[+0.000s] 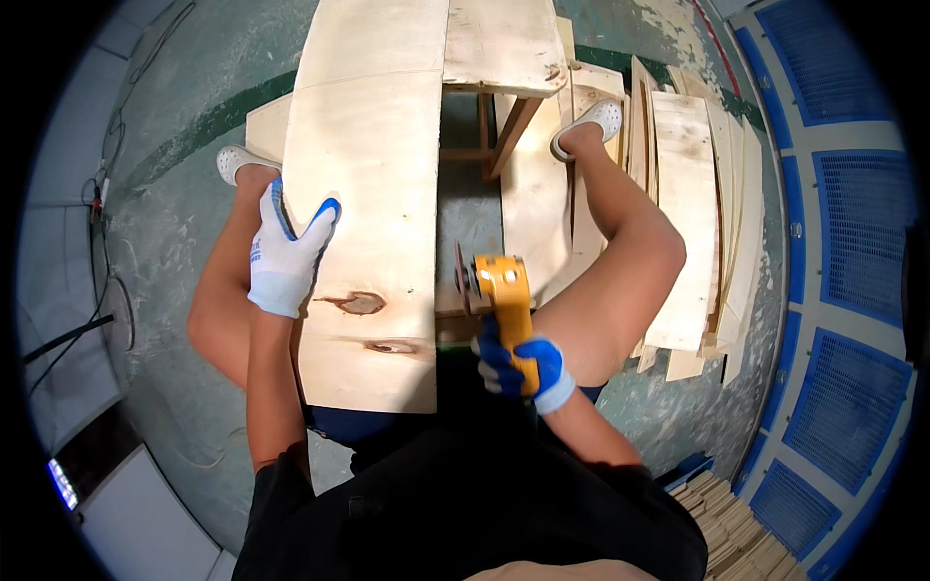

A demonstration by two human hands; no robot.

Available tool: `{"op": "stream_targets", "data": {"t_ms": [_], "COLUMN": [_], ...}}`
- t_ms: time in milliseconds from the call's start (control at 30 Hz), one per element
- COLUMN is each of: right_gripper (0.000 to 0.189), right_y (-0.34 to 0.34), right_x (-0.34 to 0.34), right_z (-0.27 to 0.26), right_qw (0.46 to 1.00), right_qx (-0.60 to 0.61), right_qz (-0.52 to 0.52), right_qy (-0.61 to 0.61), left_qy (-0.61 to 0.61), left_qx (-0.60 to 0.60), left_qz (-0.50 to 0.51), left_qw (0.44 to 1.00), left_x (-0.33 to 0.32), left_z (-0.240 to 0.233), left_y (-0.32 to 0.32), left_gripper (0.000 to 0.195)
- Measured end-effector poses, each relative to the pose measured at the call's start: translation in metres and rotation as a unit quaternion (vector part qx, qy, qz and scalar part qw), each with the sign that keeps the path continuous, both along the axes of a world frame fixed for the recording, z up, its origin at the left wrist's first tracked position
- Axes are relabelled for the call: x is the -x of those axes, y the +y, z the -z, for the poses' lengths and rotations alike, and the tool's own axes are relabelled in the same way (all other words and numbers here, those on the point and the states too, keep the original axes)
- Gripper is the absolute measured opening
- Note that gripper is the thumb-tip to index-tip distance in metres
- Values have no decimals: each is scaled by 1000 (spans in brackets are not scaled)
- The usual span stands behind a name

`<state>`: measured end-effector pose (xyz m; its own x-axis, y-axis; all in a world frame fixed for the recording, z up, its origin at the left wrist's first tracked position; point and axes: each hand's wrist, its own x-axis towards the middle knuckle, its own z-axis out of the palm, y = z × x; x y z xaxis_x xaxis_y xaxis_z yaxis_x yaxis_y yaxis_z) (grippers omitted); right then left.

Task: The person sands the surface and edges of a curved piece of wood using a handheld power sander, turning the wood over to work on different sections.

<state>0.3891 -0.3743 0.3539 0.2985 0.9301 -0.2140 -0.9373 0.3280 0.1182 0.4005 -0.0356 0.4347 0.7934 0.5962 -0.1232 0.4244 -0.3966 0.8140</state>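
A long pale plywood panel (370, 240) lies lengthwise before me, with two dark knots near its close end. My left hand (287, 247), in a white glove with blue-coated fingers, grips the panel's left edge; the thumb lies on top and the fingertips are partly hidden along the side. In my right hand (519, 370), gloved alike, is a yellow angle grinder (506, 290), head pointing away from me. Its thin reddish-brown disc (462, 279) stands on edge just right of the panel's right edge, seemingly apart from it.
A wooden bench (508, 43) on brown legs supports the panel's far part. Loose plywood sheets (679, 218) are stacked on the floor at right, beyond my knee. Blue grilles (864, 232) line the right wall. At left lie black cables (109, 240) and a round stand base (120, 314).
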Motion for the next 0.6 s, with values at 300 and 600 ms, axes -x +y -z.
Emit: {"op": "stream_targets", "data": {"t_ms": [300,600], "right_gripper": [39,37], "right_y": [72,93], "right_x": [-99,-147], "right_z": [-3,-1], "right_qw": [997,996], "right_qx": [-38,-79], "right_qz": [68,44], "right_qy": [-14,-28], "left_qy": [2,-30], "left_qx": [24,3], "left_qz": [2,-5], "left_qw": [1000,1000], "left_x": [-3,10], "left_z": [-7,11], "left_y": [-8,0], "left_gripper": [66,65]}}
